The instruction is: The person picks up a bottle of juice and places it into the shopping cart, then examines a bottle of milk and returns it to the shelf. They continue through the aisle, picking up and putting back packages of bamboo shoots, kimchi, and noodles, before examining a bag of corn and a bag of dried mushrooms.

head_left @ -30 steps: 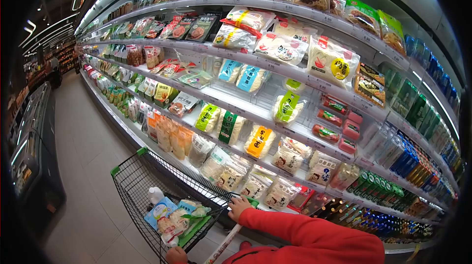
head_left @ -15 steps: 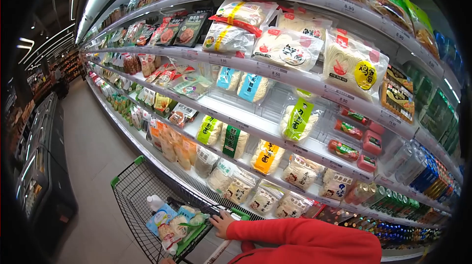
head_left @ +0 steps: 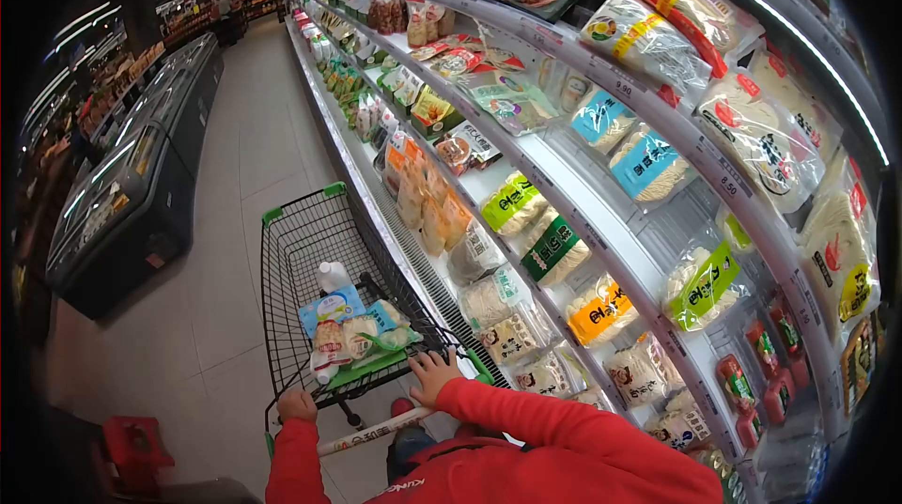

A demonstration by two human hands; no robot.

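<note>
My left hand (head_left: 297, 405) grips the handle (head_left: 376, 431) of a black wire shopping cart (head_left: 299, 243) at its left end. My right hand (head_left: 433, 378) rests on the cart's rear rim at the right, fingers curled over the wire. Both arms are in red sleeves. Inside the cart lie several packets (head_left: 349, 330) of food and a white bottle (head_left: 333, 277). The cart stands in the aisle close beside the chilled shelving.
An open refrigerated shelf unit (head_left: 601, 213) full of bagged noodles runs along the right. A chest freezer (head_left: 132, 186) lines the left of the tiled aisle. A red basket (head_left: 132, 452) sits at the lower left. A person (head_left: 224, 8) stands far down the aisle.
The view has swung left and down the aisle, away from the shelves. My left hand has come fully into view on the handle. The right hand stays on the cart.
</note>
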